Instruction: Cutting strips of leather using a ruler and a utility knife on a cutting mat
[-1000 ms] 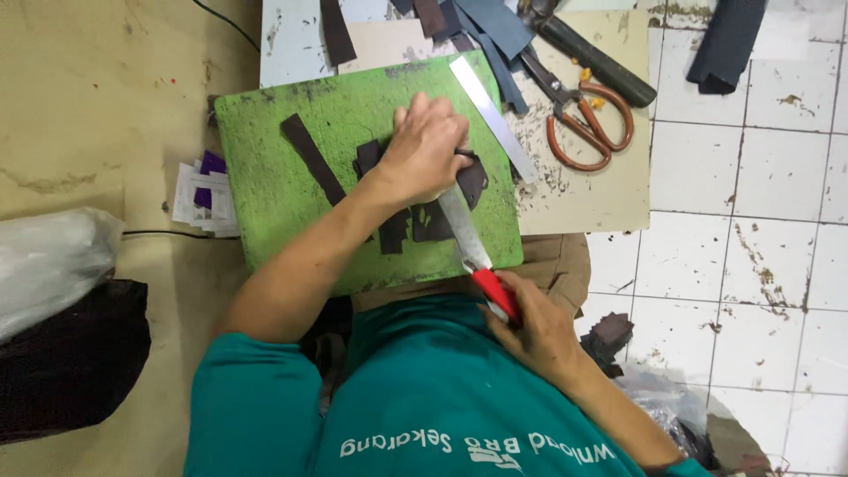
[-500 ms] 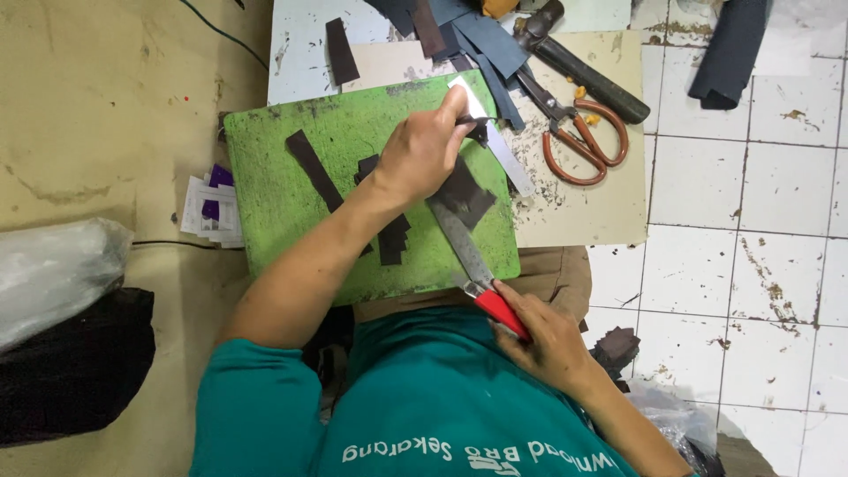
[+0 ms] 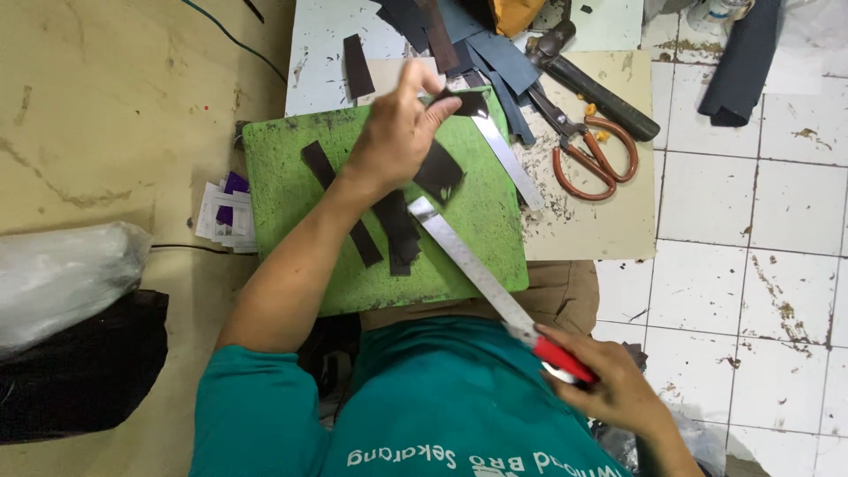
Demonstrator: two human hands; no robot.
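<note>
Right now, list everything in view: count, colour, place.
cutting mat: one, green, centre
dark strips: several, on the mat
dark piece: one, pinched in left hand
steel ruler: one, silver, mat's right edge
scissors: one, brown handles, on beige board
hammer: one, black, top
plastic bag: one, clear, left
left hand: raised over the mat
right hand: grips long knife, red handle
</note>
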